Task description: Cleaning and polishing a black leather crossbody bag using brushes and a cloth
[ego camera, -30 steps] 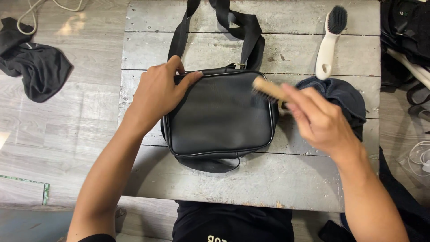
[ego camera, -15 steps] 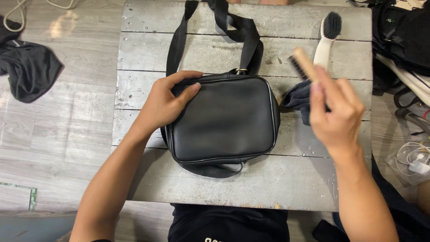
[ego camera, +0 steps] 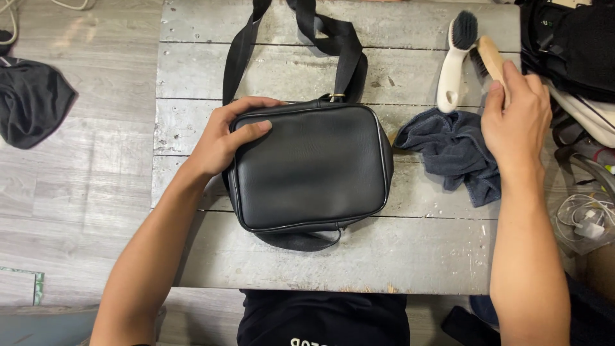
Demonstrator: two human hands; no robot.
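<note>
two hands worked over a weathered grey plank counter (ego camera: 192, 256). the left hand (ego camera: 221, 142) lay on the upper left corner of a black leather bag (ego camera: 311, 166), its grip curled loosely around that corner, thumb resting on the bag's flat face and fingers hooked over the top edge. the bag lay flat just to the right of that grip, in the middle of the counter, and its wide black strap (ego camera: 336, 45) looped away from the top edge toward the far side. the right hand (ego camera: 516, 118) was well apart from the bag, near the far right corner of the counter, its grip clenched around a wooden-handled brush (ego camera: 490, 57) whose dark bristles faced left. touching that brush on its left lay a white-handled brush (ego camera: 453, 64) with dark bristles, resting on the counter. just beside the right grip, to its left and slightly nearer the person, a crumpled dark blue cloth (ego camera: 455, 150) lay between the bag and the right hand. on the floor, far to the left of the left grip, lay a dark garment (ego camera: 32, 102).
</note>
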